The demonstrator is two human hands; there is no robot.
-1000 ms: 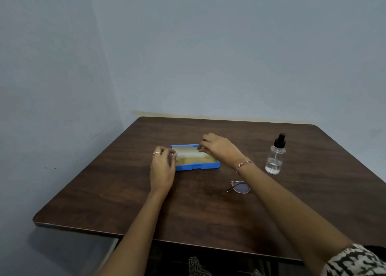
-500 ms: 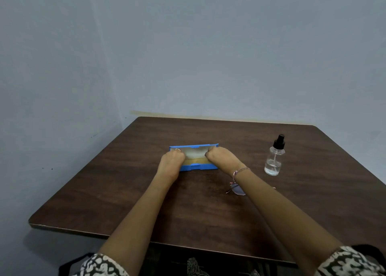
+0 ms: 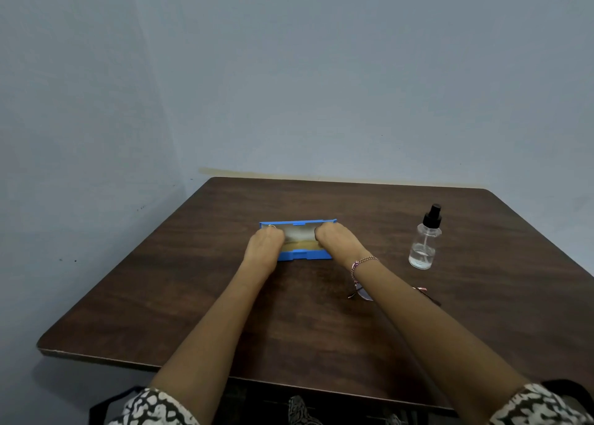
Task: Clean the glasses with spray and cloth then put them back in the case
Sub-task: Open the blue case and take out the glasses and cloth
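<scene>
Our dark wooden tabletop (image 3: pixel 193 296) meets blue-grey walls (image 3: pixel 321 71). At its centre, our left hand (image 3: pixel 265 244) and right hand (image 3: pixel 334 242) curl fingers into the open blue case (image 3: pixel 303 256); what they clamp we cannot tell. The glasses (image 3: pixel 362 294) lie under our right forearm.

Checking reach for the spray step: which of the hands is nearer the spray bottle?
Right. The right hand is at the right end of the blue case, the spray bottle apart to its right; the left hand is at the case's left end, farther away.
</scene>
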